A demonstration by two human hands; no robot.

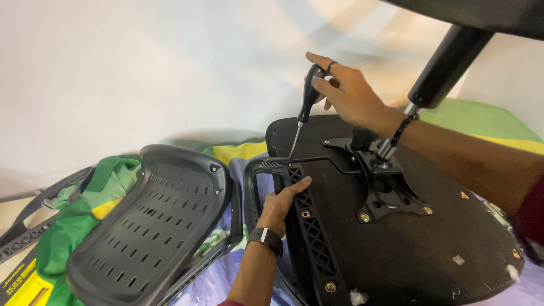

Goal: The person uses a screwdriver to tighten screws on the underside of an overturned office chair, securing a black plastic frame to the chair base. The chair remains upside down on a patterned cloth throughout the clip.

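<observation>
Right hand (354, 96) grasping a black-handled screwdriver (305, 107), its tip apparently meeting the black armrest bracket (309, 226) that the left hand (280, 207) clasps against the upturned chair seat (408, 249), beside a detached backrest shell (147, 226).

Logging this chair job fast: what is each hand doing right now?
Left hand: closed around the black armrest.
Right hand: closed on the screwdriver handle, tip down at the armrest bracket.

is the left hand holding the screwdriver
No, the right hand grips the screwdriver; the left hand holds the armrest.
</observation>
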